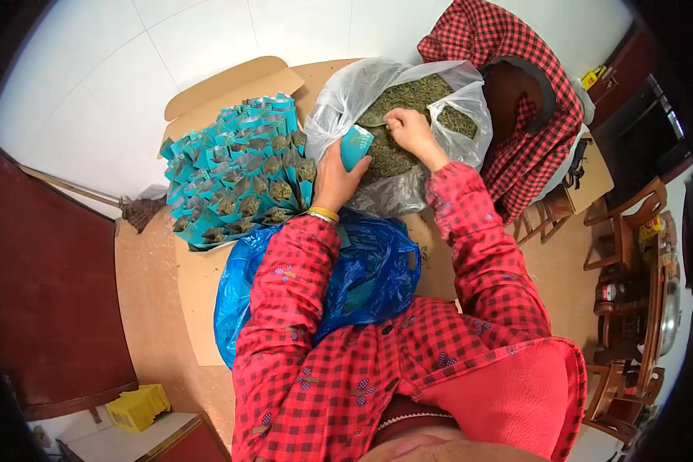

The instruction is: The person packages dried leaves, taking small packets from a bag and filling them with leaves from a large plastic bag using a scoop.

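My left hand (337, 182) is wrapped round a small teal pouch (356, 146) with pale printing, at the near left rim of a large clear plastic bag (333, 100). Loose dried green-brown leaves (408, 96) fill that bag. Over them, my right hand (414, 135) is closed on a spoon (373, 122), whose bowl points toward the pouch; its handle is mostly hidden by my fingers. Left of the bag, many teal pouches (239, 165) stand packed upright in rows, several with dried leaves showing at their open tops.
A blue plastic bag (377, 266) lies below my forearms, with teal pouches inside. Behind the pouches rises a cardboard flap (231, 85). Red-black checked cloth (543, 115) drapes at right. Wooden chairs (624, 223) stand farther right, and a yellow box (138, 408) sits lower left.
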Demonstrator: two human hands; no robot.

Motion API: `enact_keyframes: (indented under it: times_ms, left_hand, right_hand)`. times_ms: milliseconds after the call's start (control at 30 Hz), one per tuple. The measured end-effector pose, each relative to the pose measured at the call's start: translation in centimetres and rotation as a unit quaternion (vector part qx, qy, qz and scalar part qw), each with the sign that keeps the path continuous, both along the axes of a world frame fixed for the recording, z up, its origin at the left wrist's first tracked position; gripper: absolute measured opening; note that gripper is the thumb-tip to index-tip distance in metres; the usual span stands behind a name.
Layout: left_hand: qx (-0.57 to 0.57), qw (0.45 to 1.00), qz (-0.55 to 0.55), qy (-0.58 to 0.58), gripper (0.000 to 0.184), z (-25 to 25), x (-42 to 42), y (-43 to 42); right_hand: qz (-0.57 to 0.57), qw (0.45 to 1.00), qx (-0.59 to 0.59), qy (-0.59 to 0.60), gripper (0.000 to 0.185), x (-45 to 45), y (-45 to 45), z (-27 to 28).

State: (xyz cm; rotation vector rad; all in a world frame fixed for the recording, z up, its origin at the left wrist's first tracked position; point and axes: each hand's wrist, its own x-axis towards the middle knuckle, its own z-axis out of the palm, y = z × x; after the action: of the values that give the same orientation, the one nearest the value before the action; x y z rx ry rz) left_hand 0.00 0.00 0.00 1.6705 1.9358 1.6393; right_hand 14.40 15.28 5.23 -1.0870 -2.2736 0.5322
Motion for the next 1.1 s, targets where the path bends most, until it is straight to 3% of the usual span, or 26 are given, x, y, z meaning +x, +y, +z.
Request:
enact_keyframes:
  times_ms: [233,300,333,500,600,633,700,800,833,967,1033,1100]
  left_hand:
    - [-0.012,1.000,-0.008,-0.003,0.068,0.4,-0.3,-0.1]
    - [-0.012,1.000,-0.006,0.002,0.069,0.4,-0.2,-0.2]
    - [-0.009,1.000,-0.008,0.003,0.069,0.4,-0.1,-0.2]
    - [-0.005,1.000,-0.010,-0.007,0.068,0.2,-0.1,-0.3]
    - [-0.003,1.000,-0.004,-0.006,0.067,0.1,0.1,-0.2]
    - [0.001,1.000,-0.006,-0.008,0.067,0.2,0.1,-0.3]
    - [0.009,1.000,-0.005,-0.009,0.066,0.2,0.1,-0.4]
    - [0.020,0.999,-0.007,-0.033,0.065,-0.4,0.0,-0.1]
    - [0.021,0.999,-0.006,-0.031,0.065,-0.6,-0.1,0.1]
    - [0.019,0.999,0.018,-0.034,0.069,-0.5,-0.1,-0.2]
    - [0.007,1.000,0.014,-0.025,0.069,-0.3,0.1,-0.1]
    - [-0.012,0.999,0.004,-0.042,0.069,-0.1,0.0,-0.3]
  right_hand:
    - [0.062,0.995,0.074,0.023,0.016,2.3,-5.7,4.9]
    - [0.112,0.956,0.267,-0.058,0.018,2.2,-6.9,5.0]
    - [0.136,0.939,0.307,-0.078,0.021,2.1,-7.3,4.9]
    - [0.150,0.920,0.349,-0.090,0.018,2.1,-8.0,6.1]
    - [0.034,0.934,0.309,-0.178,0.018,2.3,-5.6,4.6]
    - [0.036,0.933,0.311,-0.178,0.018,1.9,-5.2,3.6]
    - [0.060,0.923,0.206,-0.320,0.014,0.5,-4.6,1.4]
    - [0.115,0.962,0.093,-0.229,0.019,-2.7,-4.5,-3.4]
    - [0.086,0.974,0.063,-0.201,0.020,-3.5,-4.5,-4.0]
    - [0.109,0.990,-0.078,-0.050,0.020,-2.1,-1.5,-4.0]
    - [0.048,0.985,-0.163,-0.005,0.020,-0.7,-0.6,-3.0]
    - [0.036,0.990,-0.135,-0.005,0.020,1.2,-0.5,-0.6]
